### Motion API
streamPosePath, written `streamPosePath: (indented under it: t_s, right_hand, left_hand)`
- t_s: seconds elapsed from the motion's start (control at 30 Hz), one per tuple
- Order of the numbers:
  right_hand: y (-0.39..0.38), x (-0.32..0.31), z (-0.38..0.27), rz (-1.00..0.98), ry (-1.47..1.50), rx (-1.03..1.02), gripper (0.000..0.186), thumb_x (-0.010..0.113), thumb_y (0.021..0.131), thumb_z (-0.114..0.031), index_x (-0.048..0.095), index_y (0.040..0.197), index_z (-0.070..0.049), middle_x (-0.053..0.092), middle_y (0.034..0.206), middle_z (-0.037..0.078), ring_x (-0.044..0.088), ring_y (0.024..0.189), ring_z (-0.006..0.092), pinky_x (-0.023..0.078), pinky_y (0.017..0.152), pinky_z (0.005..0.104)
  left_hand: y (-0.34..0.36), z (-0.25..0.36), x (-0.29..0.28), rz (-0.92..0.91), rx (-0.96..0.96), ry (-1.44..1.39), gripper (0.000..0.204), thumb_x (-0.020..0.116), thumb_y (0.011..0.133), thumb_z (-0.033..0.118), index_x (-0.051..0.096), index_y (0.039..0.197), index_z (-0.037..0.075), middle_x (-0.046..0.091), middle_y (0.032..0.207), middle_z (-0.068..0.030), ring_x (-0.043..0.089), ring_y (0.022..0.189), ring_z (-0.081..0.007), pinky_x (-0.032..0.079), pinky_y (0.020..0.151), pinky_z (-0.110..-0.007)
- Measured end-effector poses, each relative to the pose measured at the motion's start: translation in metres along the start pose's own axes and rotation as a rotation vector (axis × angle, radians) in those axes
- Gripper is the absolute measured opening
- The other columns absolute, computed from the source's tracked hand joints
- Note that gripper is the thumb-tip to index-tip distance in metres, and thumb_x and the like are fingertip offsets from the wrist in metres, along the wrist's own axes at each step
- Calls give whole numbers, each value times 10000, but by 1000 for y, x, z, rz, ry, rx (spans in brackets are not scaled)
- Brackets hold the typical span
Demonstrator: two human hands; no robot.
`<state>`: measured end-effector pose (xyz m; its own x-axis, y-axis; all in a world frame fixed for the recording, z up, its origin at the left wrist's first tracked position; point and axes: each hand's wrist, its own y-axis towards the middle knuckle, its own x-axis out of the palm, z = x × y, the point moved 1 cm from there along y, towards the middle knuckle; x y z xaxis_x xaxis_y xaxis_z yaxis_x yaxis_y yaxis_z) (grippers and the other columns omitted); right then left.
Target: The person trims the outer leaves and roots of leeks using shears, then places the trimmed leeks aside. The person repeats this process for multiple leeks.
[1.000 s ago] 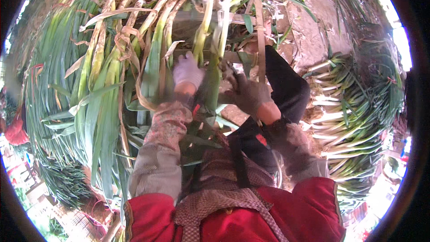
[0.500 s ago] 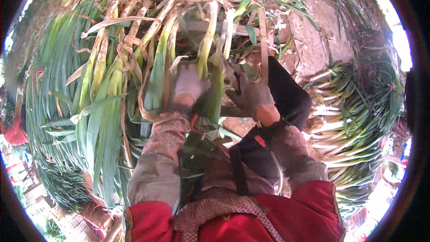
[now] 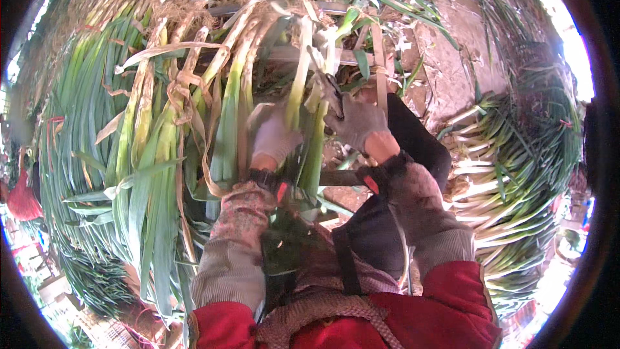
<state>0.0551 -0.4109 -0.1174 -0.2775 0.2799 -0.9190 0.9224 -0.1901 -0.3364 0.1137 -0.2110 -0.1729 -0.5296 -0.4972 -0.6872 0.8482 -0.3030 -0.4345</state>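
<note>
My left hand (image 3: pixel 276 134), in a pale glove, is closed around the green part of a leek (image 3: pixel 298 84) whose pale root end points away from me. Just to its right, a second leek (image 3: pixel 314 139) stands between my two hands, its white end at the far side. My right hand (image 3: pixel 361 121), gloved too, is beside this leek with fingers curled around a slender greyish thing (image 3: pixel 328 89) that lies against the stalk. Whether that is a tool or a peeled dry leaf cannot be made out. Several leeks with brown, withered outer leaves (image 3: pixel 219 58) lie left of my hands.
A wooden rack bar (image 3: pixel 284 55) runs under the stalks, with an upright strip (image 3: pixel 380 58) at its right. A big heap of leeks (image 3: pixel 77 116) fills the left. Cleaned leeks (image 3: pixel 484 187) are stacked at the right. Leaf scraps (image 3: pixel 407 0) litter the ground ahead.
My right hand has shifted slightly up and left, and the greyish thing has moved further up along the stalk. My left hand has stayed nearly in place on its leek.
</note>
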Motion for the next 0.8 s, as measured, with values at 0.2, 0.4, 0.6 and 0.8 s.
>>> streamPosePath:
  t_s: [0.2,0.4,0.6,0.8]
  right_hand:
    - [70,-15,-2,-82,-60,52,725,467,942,-607,566,1253,40,708,1111,262,709,1029,381,553,908,464]
    - [56,-23,-4,-91,15,75,708,535,903,-615,597,1161,42,712,1044,269,700,1014,409,546,899,474]
    - [-33,10,11,-120,159,43,677,624,890,-572,541,1281,-26,708,1004,258,688,953,448,536,823,500]
    - [-50,6,42,53,286,147,667,625,899,-578,525,1311,-63,713,993,238,688,943,436,528,799,502]
  left_hand:
    - [-4,0,1,32,2,-110,731,804,691,323,555,1278,-34,685,1102,-300,670,1062,-436,529,955,-444]
    - [2,-7,5,10,-31,-138,695,818,668,282,604,1251,-29,707,1091,-273,698,1047,-378,539,942,-405]
    - [3,-16,-9,2,153,-361,557,828,687,207,665,1156,-46,738,1013,-200,702,893,-261,550,844,-347]
    - [-15,0,2,-11,157,-309,535,812,735,237,664,1163,-47,735,1044,-199,700,928,-257,551,868,-343]
